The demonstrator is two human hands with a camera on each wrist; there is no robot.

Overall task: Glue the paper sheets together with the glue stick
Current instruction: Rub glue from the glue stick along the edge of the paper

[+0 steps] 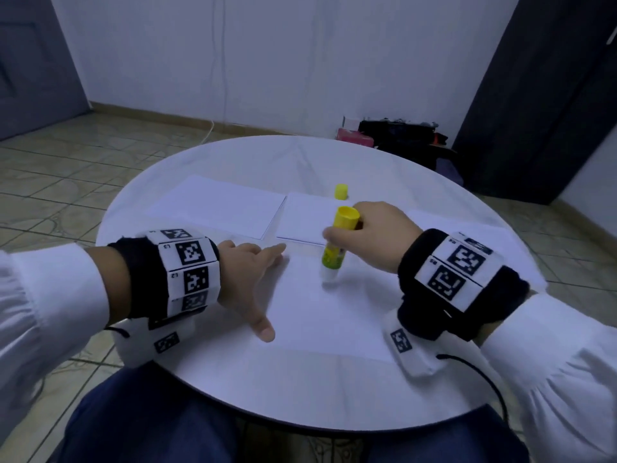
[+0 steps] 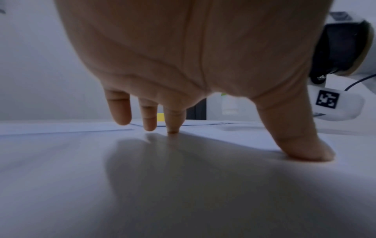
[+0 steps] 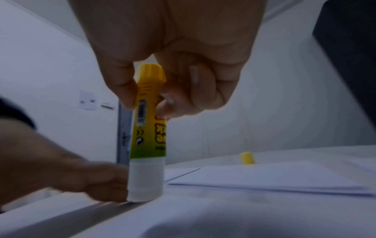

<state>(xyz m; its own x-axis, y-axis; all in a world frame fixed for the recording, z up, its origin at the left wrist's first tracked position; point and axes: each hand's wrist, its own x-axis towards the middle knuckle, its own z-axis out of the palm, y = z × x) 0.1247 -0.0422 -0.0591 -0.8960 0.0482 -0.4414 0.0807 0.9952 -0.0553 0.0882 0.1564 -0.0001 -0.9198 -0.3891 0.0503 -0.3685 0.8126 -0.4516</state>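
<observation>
Lettering on the yellow-green glue stick [image 3: 147,128] gripped by the right hand [image 1: 374,235] is blurred, unreadable; left hand [image 1: 248,282] lies flat, fingers spread, on the white paper sheet [image 1: 334,315].

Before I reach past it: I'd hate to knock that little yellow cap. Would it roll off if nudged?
Probably tips easily: the yellow cap stands upright, small and likely light, beside the paper sheets. Once on its side, its round shape would likely roll on the smooth white table.
</observation>
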